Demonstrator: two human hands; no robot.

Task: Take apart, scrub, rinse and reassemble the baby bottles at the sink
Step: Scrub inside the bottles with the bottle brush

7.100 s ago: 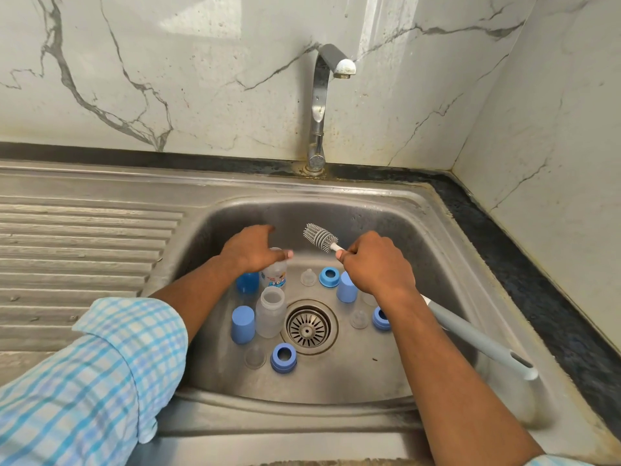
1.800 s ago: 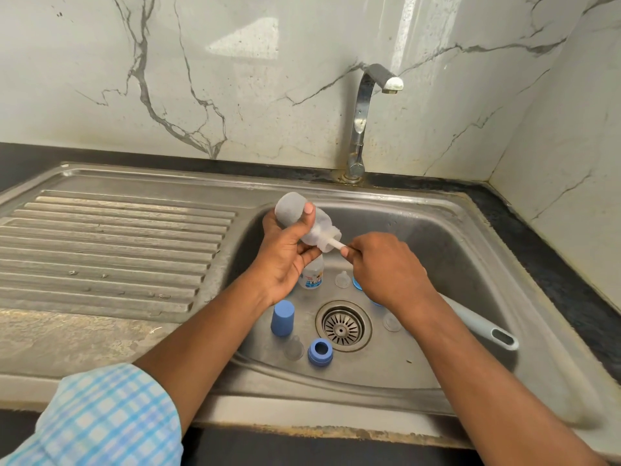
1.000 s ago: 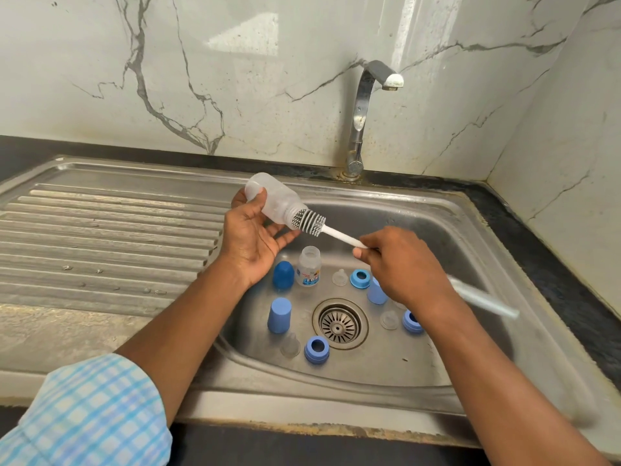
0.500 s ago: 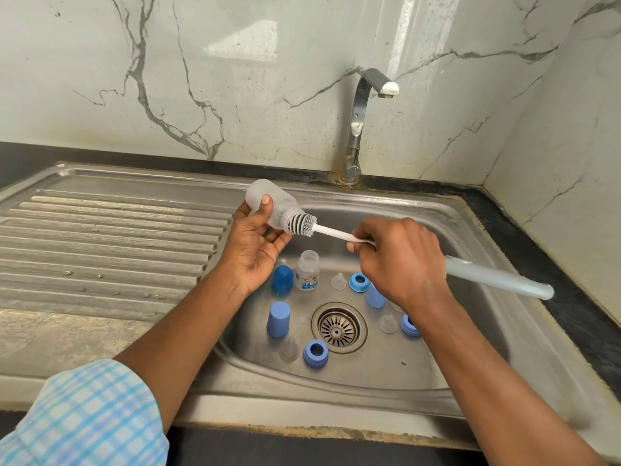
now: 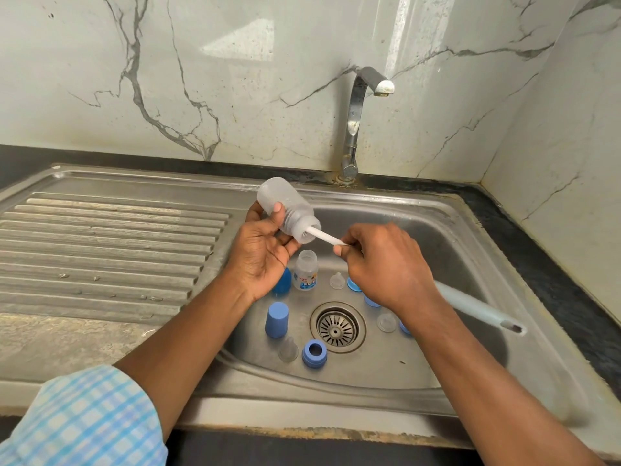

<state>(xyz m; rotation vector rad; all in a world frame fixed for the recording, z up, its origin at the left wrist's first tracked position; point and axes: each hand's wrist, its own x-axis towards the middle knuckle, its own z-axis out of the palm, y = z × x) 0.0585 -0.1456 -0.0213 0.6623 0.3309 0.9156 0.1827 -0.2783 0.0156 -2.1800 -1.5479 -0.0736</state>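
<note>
Left hand [image 5: 265, 253] is shown gripping a clear bottle [image 5: 285, 210] over the left edge of the sink [image 5: 463, 237], base raised and mouth tilted down toward the right hand [image 5: 386, 264]. The white stem of the brush [image 5: 324, 235] is pinched by the right hand, and the bristle head is lodged inside the neck.

Risks, as judged: the bottle is held by thumb and fingertips only, so a hard push of the brush could twist it loose and drop it onto the parts below. The thin stem could be bent if driven off-axis. Bristles pulled sharply out of the narrow neck could spatter.

Counted:
- two bottles, one held and one labelled bottle [image 5: 305, 270] standing in the basin
- three clear teats [image 5: 288, 349]
- three blue rings [image 5: 314, 354], two partly hidden by the right hand
- two pale blue caps [image 5: 276, 319]
- one darker blue piece [image 5: 283, 284], half hidden behind the left hand, kind not determinable
- one brush
- one drain [image 5: 337, 326]
- one tap [image 5: 356, 129], from which no water is seen
</note>
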